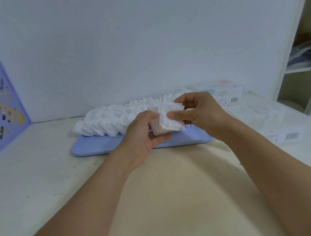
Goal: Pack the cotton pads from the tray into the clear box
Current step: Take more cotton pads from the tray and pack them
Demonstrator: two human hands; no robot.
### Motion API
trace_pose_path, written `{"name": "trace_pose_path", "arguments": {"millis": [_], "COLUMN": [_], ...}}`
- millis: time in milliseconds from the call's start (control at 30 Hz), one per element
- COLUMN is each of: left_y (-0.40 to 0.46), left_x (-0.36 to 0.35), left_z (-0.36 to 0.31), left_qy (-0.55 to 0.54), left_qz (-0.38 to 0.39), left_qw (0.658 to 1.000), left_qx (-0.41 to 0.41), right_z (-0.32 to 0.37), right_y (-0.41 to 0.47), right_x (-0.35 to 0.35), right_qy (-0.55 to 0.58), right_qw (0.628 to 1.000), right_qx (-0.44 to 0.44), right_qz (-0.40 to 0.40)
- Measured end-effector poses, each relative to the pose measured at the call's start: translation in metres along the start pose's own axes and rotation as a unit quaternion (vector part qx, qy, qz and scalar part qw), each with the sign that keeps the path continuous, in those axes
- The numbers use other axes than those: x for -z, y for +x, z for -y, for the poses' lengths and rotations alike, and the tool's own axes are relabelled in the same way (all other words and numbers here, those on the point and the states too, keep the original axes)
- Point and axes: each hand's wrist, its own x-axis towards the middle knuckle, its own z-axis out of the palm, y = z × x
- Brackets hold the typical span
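1. A small stack of cotton pads is held above the tray, gripped from below by the left hand and pinched at the top by the right hand.
2. A long row of loose pads is left on the tray; most of the packing is judged undone.
3. A clear box is seen behind the right hand and another box further right; contents cannot be told.
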Motion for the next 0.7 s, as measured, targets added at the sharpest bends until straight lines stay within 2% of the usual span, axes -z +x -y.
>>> {"name": "trace_pose_path", "arguments": {"millis": [133, 233, 400, 500, 600, 700], "left_y": [0.001, 0.003, 0.004, 0.002, 0.0, -0.001], "left_x": [-0.002, -0.001, -0.001, -0.003, -0.005, -0.006], "left_z": [0.003, 0.005, 0.008, 0.007, 0.007, 0.01], "left_qy": [0.008, 0.002, 0.023, -0.01, 0.014, -0.007], "left_qz": [-0.006, -0.011, -0.011, -0.008, 0.038, 0.091], "left_qw": [1.0, 1.0, 1.0, 1.0, 0.999, 0.996], "left_qx": [-0.024, -0.014, -0.011, -0.003, 0.011, 0.019], "right_z": [-0.002, -0.002, 0.0, 0.001, 0.0, 0.001], "right_y": [0.001, 0.002, -0.002, -0.004, -0.008, -0.016], "right_x": [-0.002, -0.001, -0.006, -0.016, -0.029, -0.041], "right_qy": [-0.003, -0.023, -0.072, -0.108, -0.104, -0.001], "right_qw": [0.999, 0.996, 0.988, 0.983, 0.989, 0.997], "right_qx": [-0.001, 0.03, 0.116, 0.126, 0.106, 0.046], "right_qz": [-0.047, -0.076, -0.074, -0.075, -0.008, 0.06]}}
